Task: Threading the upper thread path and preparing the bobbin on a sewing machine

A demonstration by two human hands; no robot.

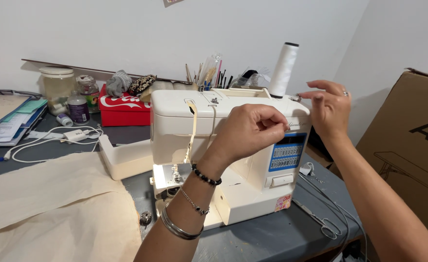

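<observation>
A cream sewing machine point(233, 179) stands on a dark grey table point(272, 237). A tall white thread spool point(283, 70) rises upright from its top right. My left hand point(250, 130), with bracelets on the wrist, is held in front of the machine's upper face, thumb and fingers pinched together, apparently on a fine thread too thin to see clearly. My right hand point(328, 107), wearing a ring, hovers at the machine's top right corner beside the spool, fingertips pinched near a small metal part there.
Beige fabric point(54, 208) lies at the left. A metal bobbin point(145, 217) sits by the machine's base, thread snips point(320, 222) at the right. A red box point(122, 107), jars, a white charger cable point(54, 138) and papers line the back. A cardboard box point(408, 145) stands right.
</observation>
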